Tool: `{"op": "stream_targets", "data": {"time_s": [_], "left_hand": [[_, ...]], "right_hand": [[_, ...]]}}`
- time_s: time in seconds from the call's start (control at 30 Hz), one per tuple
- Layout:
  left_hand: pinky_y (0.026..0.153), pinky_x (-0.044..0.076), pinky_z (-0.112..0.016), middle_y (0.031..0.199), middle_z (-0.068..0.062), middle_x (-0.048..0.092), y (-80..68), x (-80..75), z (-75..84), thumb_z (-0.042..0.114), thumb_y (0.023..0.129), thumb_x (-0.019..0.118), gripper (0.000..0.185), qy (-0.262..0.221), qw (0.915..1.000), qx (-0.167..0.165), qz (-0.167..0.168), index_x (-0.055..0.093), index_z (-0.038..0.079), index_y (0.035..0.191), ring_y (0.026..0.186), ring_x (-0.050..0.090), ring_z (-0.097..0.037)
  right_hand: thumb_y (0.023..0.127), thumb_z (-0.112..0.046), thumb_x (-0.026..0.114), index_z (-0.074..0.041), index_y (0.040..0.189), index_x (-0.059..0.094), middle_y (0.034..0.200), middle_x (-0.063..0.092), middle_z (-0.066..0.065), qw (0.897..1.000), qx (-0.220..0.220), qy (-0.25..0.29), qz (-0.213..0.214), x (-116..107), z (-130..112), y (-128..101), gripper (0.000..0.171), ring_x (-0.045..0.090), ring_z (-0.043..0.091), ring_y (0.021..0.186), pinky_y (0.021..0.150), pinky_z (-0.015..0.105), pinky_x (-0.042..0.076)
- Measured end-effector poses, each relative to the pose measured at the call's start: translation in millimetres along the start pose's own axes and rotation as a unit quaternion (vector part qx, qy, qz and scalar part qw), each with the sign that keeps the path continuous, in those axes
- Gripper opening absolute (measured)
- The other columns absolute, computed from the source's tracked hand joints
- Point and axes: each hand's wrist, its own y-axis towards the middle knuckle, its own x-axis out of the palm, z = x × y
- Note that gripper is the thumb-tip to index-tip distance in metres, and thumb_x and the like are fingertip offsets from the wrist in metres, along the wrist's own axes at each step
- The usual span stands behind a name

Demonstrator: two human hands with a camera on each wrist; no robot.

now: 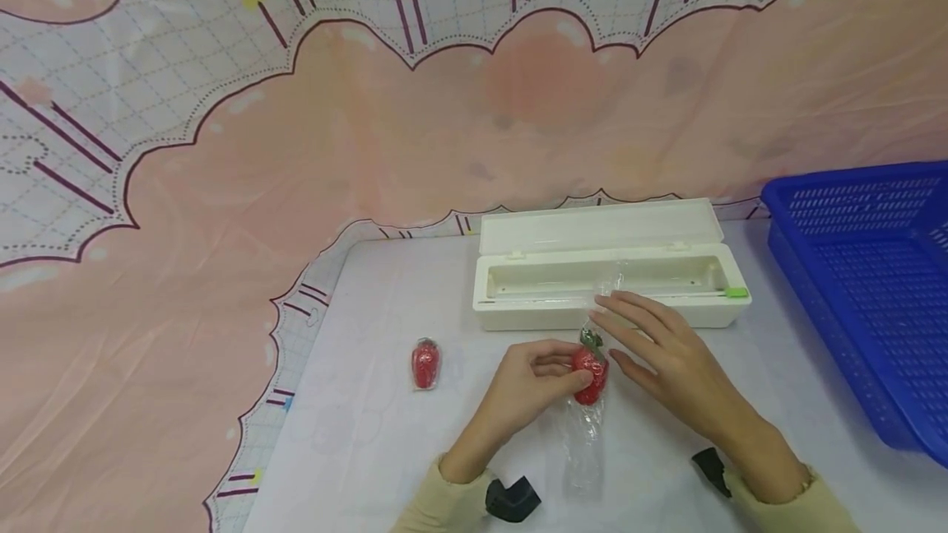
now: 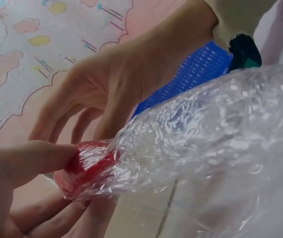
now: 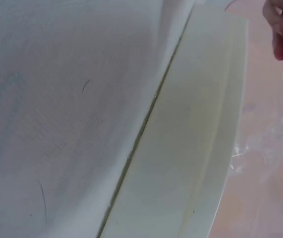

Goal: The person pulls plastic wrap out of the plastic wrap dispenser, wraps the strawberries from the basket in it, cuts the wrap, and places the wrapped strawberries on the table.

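A blue plastic basket point(image 1: 866, 286) stands well to the right of the right hand, and a white cling-film dispenser box point(image 1: 607, 274) lies open just beyond both hands' fingertips. A strip of clear cling film point(image 1: 585, 442) runs from between the hands back toward the person. The right hand point(image 1: 666, 360) hovers over the film with its fingers spread and nearly straight, resting lightly beside the fruit. The left hand point(image 1: 529, 389) pinches a red strawberry point(image 1: 590, 373) through the film, thumb on one side. A second, wrapped strawberry point(image 1: 425, 363) lies left of the left hand, apart from it.
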Motion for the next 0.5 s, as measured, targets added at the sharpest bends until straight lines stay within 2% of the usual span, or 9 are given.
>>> {"op": "stream_targets", "data": {"time_s": [0.2,0.5], "left_hand": [[0.073,0.059,-0.024,0.101,-0.008,0.076,-2.0,0.8,5.3,0.013,0.084,0.078,0.031,-0.013,0.9994,-0.015,-0.03,0.073,0.004,0.113,0.087,0.072,-0.011],[0.076,0.059,-0.025,0.106,-0.013,0.074,-2.9,-1.9,7.5,0.009,0.086,0.076,0.032,-0.02,0.998,-0.011,-0.058,0.07,-0.001,0.116,0.09,0.071,-0.011]], "right_hand": [[0.107,-0.039,0.034,-0.008,0.137,0.06,0.144,0.055,0.008,1.0,-0.009,0.002,0.001,-0.7,1.1,0.2,0.05,0.042,0.027,0.139,0.121,0.024,0.021],[0.106,-0.043,0.036,-0.01,0.131,0.065,0.132,0.064,0.008,0.999,0.019,0.027,-0.007,2.5,4.5,-5.7,0.05,0.051,0.027,0.13,0.118,0.019,0.025]]}}
